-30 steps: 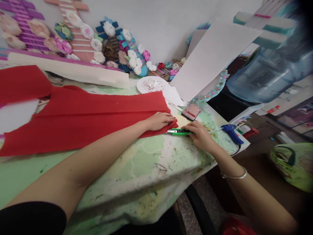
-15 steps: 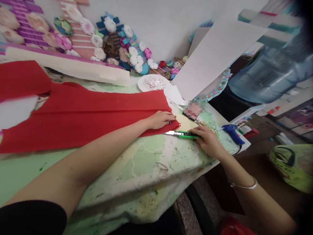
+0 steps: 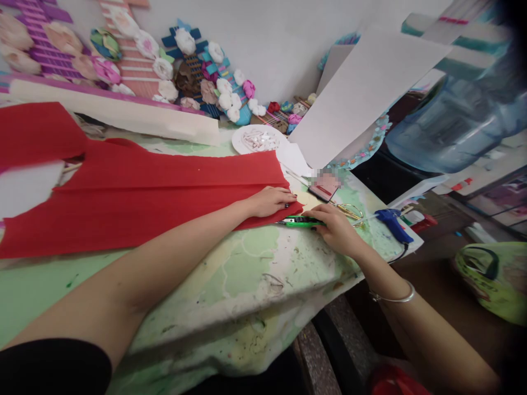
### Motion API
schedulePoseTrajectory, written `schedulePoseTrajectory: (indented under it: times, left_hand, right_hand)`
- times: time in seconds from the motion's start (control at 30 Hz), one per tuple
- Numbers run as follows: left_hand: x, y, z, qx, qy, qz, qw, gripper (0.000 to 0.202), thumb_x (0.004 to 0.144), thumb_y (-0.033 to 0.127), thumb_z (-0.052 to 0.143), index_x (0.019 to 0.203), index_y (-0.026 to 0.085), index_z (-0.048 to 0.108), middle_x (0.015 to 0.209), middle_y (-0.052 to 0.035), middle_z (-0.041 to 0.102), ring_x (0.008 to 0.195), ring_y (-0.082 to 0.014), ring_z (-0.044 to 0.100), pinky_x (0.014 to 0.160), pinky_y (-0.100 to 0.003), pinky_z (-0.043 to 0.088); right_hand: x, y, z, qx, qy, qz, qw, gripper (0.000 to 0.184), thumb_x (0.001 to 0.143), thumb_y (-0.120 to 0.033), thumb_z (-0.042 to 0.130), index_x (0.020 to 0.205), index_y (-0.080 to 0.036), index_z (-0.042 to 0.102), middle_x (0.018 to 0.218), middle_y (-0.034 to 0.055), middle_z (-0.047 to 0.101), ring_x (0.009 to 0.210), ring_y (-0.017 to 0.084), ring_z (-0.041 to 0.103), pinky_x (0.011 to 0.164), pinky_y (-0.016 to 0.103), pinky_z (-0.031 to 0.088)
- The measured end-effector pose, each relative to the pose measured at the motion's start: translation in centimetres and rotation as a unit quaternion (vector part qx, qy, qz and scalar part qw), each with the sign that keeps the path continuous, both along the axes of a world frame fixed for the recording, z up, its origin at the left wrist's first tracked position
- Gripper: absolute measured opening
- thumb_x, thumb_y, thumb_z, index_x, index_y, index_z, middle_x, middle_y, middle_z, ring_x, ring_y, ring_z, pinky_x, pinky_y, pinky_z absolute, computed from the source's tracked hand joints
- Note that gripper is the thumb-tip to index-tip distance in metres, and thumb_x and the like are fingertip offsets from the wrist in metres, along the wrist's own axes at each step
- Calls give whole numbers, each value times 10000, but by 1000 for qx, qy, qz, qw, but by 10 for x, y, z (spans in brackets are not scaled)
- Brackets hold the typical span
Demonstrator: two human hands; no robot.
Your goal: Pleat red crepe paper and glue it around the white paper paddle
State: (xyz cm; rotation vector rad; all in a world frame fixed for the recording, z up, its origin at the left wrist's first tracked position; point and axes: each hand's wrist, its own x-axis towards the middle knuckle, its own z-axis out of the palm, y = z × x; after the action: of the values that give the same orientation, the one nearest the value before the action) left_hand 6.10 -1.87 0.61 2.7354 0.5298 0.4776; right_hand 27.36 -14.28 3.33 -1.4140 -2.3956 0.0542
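Observation:
A long sheet of folded red crepe paper (image 3: 144, 192) lies across the green-covered table (image 3: 230, 274). My left hand (image 3: 269, 200) rests flat on its right end, fingers stretched out, pressing it down. Just to the right, my right hand (image 3: 335, 227) grips a green utility knife (image 3: 300, 221) whose blade end meets the paper's lower right corner. A silver bangle sits on my right wrist.
Gold scissors (image 3: 349, 211), a phone (image 3: 323, 189) and a blue glue gun (image 3: 393, 225) lie near the table's right edge. A white plate (image 3: 257, 140), white card sheets (image 3: 362, 93) and paper-flower crafts (image 3: 197, 82) stand behind. A water bottle (image 3: 453, 126) is at right.
My right hand pulled the knife a little right half a second ago, baring the blade, then slid it back left against the paper's corner. The left hand stayed put.

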Motion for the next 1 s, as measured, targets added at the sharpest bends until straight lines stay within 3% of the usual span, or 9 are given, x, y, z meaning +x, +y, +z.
schedulePoseTrajectory:
  times: [0.23, 0.53, 1.0]
  left_hand:
    - [0, -1, 1, 4, 7, 8, 1000, 443, 927, 132, 400, 1330, 239, 550, 1407, -19, 537, 1345, -178, 420, 1126, -358, 316]
    - [1, 0, 0, -4, 5, 6, 1000, 421, 942, 162, 398, 1318, 262, 560, 1403, -3, 541, 1349, -180, 414, 1134, -365, 298]
    - [0, 0, -1, 9, 0, 7, 1000, 444, 925, 132, 401, 1323, 257, 554, 1400, -8, 544, 1332, -175, 439, 1114, -359, 330]
  right_hand:
    - [-9, -2, 1, -10, 5, 2, 1000, 478, 707, -10, 482, 1103, -181, 688, 1014, 117, 653, 948, 276, 568, 847, 422, 449]
    - [2, -22, 5, 12, -2, -9, 1000, 472, 707, -11, 469, 1074, -214, 685, 986, 101, 655, 907, 265, 575, 803, 414, 456]
    - [-20, -6, 4, -13, 3, 0, 1000, 484, 730, -29, 501, 1130, -225, 690, 1021, 109, 656, 948, 281, 553, 839, 438, 444]
